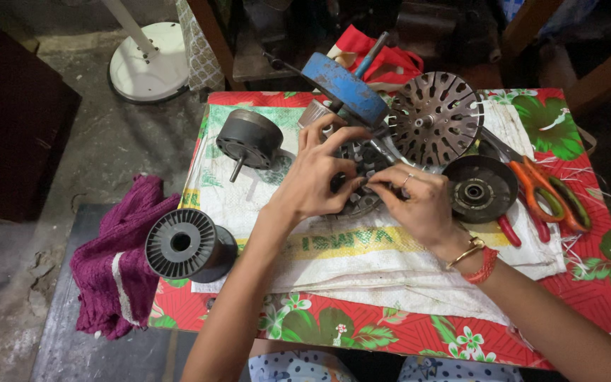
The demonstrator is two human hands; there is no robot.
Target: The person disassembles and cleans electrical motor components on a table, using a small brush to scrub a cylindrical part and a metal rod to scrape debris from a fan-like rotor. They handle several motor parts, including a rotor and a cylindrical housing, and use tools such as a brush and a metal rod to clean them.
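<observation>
Item: slotted stator core point(363, 164), mid-table on white sacking point(362, 262). My left hand point(314, 177) clasps its rim; my right hand point(419, 201) pinches at a slot. I'd judge best practice: steady the core, work one slot at a time. Nearby: orange scissors point(542, 187), black spool point(182, 244).

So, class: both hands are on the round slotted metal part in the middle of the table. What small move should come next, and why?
Probably keep the left hand steadying the slotted core while the right hand works its pinched fingers along the next slot. Both hands already press on its rim, and the right fingers pinch something too small to make out.
</observation>
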